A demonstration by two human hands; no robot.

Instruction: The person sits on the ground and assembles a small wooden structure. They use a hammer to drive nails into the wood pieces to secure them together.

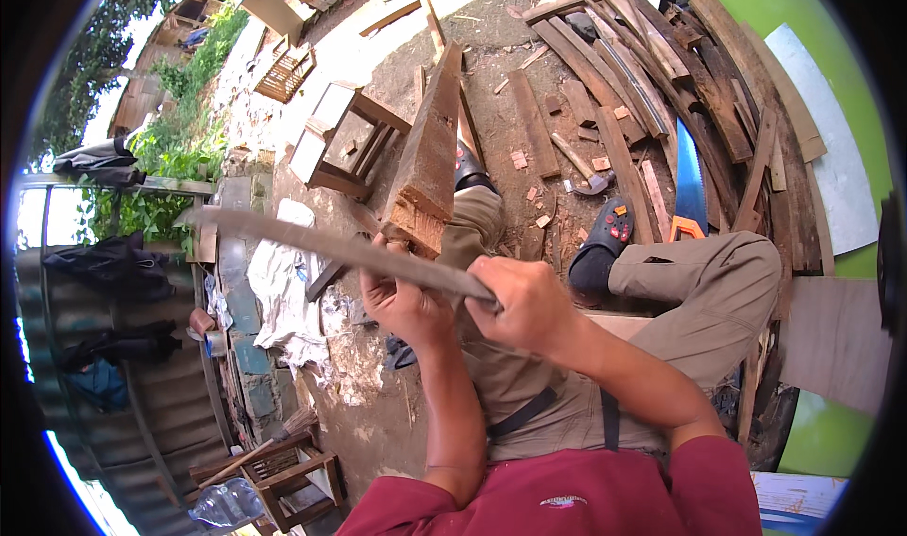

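Plank [427, 153]: thick wood piece, near end propped by knee, far end on the dirt; tilted so its edge faces the blade.
Machete [321, 243]: long curved blade, lies across plank's near end, tip to person's left.
Right hand [527, 302]: fist closed round machete handle, w/ firm wrap for swing control.
Left hand [402, 295]: fingers clasp plank's near end, steadying it, just under blade.
Surround: claw hammer [586, 175], blue handsaw [690, 182], stool frame [345, 144], scrap boards [642, 73] w/in reach.

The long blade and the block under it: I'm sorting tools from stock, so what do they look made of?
The long blade, gripped by the right hand, looks like dull grey metal, unpolished and matte. The block, steadied by the left hand, looks like rough unfinished wood: brown, with grain and a splintered end.
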